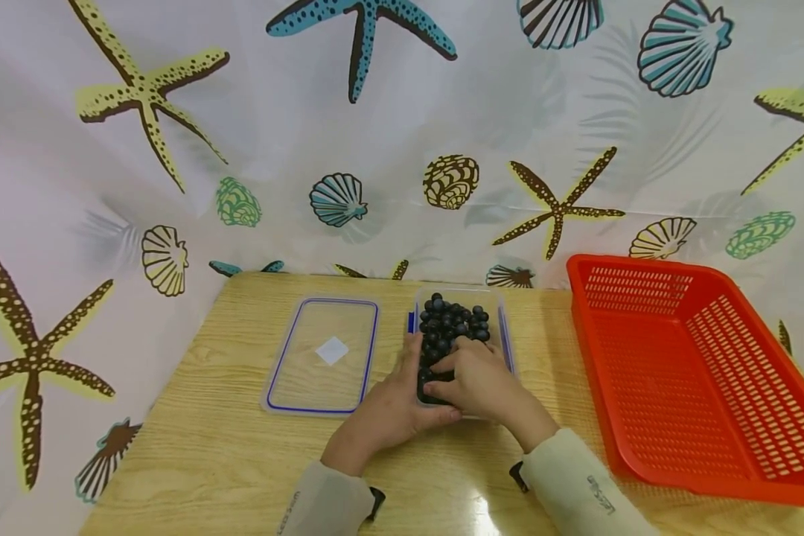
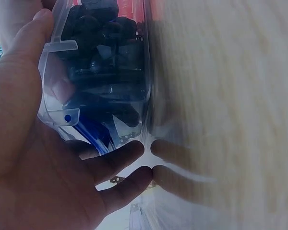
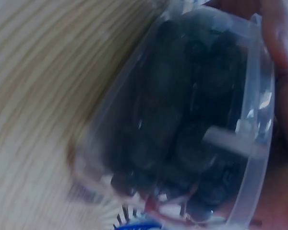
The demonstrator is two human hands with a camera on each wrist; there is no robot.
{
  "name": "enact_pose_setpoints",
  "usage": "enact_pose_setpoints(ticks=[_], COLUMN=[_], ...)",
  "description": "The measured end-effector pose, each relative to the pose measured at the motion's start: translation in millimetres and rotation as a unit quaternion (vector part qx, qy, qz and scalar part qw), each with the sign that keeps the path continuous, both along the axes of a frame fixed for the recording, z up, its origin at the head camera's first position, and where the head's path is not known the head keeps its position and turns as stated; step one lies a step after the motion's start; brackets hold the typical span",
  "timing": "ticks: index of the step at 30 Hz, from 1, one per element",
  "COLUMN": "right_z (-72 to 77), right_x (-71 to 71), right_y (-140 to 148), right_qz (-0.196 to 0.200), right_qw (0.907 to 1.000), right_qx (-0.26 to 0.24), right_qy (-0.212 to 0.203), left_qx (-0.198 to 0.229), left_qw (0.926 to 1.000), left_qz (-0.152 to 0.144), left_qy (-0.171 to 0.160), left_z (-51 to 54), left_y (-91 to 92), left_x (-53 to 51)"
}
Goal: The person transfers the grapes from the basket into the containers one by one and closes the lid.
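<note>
Bracing the clear plastic container near the far edge of the table, apparently for steadiness, the left hand spreads its fingers; the right hand dips among black grapes inside, grip unclear.

Basket, red: right corner cut off by head view's edge. Grapes: partly covered by right hand; blurred in right wrist view. Sleeves: cut off below; lettering too small to read. Container: cut off by left wrist view's top edge.
</note>
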State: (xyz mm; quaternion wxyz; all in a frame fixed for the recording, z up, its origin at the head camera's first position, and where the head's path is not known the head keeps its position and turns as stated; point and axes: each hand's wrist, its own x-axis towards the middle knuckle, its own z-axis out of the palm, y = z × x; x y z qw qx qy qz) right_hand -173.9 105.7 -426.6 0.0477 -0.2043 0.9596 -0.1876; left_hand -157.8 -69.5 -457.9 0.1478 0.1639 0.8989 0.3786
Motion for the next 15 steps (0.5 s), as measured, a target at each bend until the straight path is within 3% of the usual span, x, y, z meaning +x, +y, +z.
enact_pose_setpoints(ticks=[8,15], right_z=[1.7,6.1], right_x=[-1.3,-0.5], right_y=[-12,-13], right_qz=[-0.011,0.020], right_qw=[0.9995,0.9993], right_qx=[0.024,0.031], right_qy=[0.016,0.001], left_qx=[0.001,-0.001], left_qw=[0.9999,0.9998], left_qz=[-0.005,-0.002], left_qy=[0.010,0.020], left_z=[-0.4,-0.4], left_y=[0.8,2.2], left_x=[-0.4,0.8])
